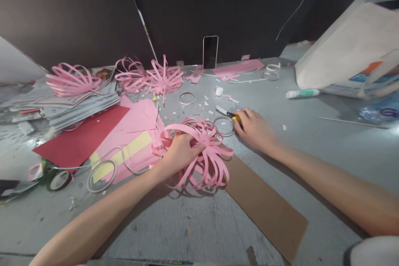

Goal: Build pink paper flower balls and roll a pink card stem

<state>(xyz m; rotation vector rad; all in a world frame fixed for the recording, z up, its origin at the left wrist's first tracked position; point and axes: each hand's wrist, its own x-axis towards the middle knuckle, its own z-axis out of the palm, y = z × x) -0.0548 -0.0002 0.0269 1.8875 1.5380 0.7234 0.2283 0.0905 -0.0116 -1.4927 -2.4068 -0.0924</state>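
Observation:
My left hand [180,150] is closed around the middle of a pink paper-strip ball [205,153] that rests on the grey table [193,224]. My right hand [254,128] lies to its right, fingers curled on a yellow-handled utility knife [227,113] whose blade points left. A ring of tape [223,126] lies between the knife and the pink ball. A brown cardboard strip [264,205] runs from under the ball toward the near right.
Three finished pink strip balls [70,79] [129,75] [163,78] sit at the back left by stacked papers [77,108]. Red and pink sheets [81,141], tape rolls [59,179], a phone [210,52], a glue stick [302,93] and a white bag [346,54] surround the work area.

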